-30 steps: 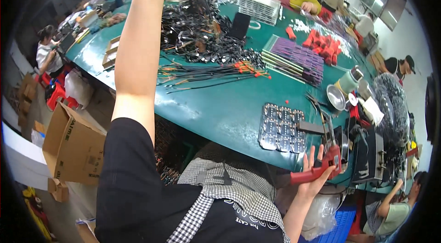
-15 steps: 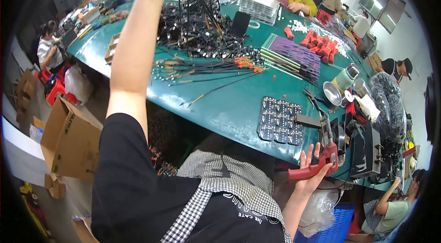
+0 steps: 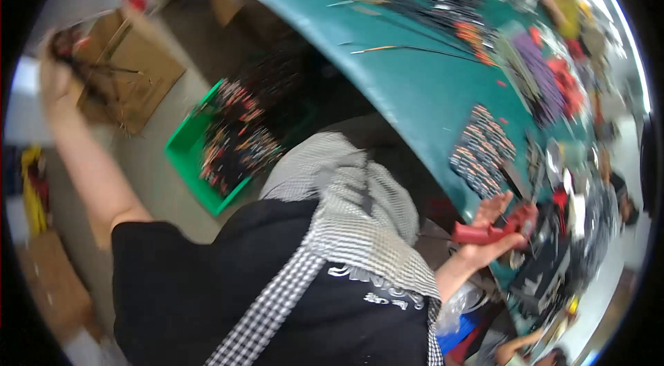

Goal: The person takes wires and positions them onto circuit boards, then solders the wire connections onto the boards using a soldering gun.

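Note:
My left hand (image 3: 57, 86) is stretched far out to the left, smeared by motion. Its fingers are closed around a bunch of dark cables (image 3: 104, 82), which hangs in front of a cardboard box. At the table's near edge on the right, my right hand (image 3: 477, 245) is turned palm up. The handle of a red soldering gun (image 3: 477, 233) lies across this palm, with the thumb and fingers loosely around it. Just beyond that hand, a panel of small dark circuit boards (image 3: 483, 150) lies on the green table (image 3: 408, 89).
A green crate (image 3: 185, 158) full of cables with orange and pale ends stands on the floor, left of my apron. Behind my left hand is the open cardboard box (image 3: 155, 79). Black cables (image 3: 401, 10) spread over the table's far part. Red-handled and purple pieces lie farther right.
My left hand has swung from above the table's cable pile out to the far left, carrying cables. The view has turned left. My right hand still holds the soldering gun.

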Action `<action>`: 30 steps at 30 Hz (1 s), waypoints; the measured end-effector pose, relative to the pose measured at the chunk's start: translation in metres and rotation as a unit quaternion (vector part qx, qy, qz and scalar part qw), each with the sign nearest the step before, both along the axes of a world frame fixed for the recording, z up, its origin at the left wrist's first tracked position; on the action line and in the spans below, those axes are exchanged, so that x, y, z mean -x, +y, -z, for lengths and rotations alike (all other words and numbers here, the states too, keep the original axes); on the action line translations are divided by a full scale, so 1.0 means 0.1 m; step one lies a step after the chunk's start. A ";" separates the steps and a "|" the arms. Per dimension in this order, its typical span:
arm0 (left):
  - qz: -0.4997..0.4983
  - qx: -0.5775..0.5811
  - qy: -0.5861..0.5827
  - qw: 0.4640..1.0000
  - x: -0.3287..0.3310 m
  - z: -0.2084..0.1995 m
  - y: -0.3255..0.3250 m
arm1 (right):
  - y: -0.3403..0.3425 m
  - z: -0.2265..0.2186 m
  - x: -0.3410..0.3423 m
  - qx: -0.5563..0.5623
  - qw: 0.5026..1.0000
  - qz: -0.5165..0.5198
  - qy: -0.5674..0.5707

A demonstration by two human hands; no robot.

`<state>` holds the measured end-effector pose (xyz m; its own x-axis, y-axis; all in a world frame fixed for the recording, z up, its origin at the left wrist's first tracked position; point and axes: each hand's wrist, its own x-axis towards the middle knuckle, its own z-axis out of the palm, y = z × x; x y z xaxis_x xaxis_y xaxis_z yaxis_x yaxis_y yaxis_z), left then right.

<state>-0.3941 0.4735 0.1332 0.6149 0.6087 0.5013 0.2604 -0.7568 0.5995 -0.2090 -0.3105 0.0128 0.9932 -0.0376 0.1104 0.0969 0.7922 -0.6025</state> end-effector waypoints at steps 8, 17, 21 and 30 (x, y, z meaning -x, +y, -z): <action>0.037 -0.049 0.211 0.976 -0.16 2.02 -0.92 | 0.02 0.01 -0.01 0.010 0.998 -0.039 0.056; 0.177 -0.188 0.551 0.794 -1.24 4.37 -1.69 | 0.17 -0.07 0.20 -0.031 0.992 0.066 0.104; 0.194 -0.077 0.571 0.794 -1.64 4.16 -1.96 | 0.00 0.01 0.37 0.008 0.993 0.086 0.081; 0.165 0.102 0.172 0.966 -2.67 1.02 -3.02 | 0.01 0.02 0.19 0.008 0.974 0.160 0.162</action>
<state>-0.1273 0.1716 0.0309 0.9013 0.4152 0.1233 0.2354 -0.7086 0.6651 -0.2279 -0.3099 0.0113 0.9133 -0.3523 -0.2046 0.1401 0.7432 -0.6542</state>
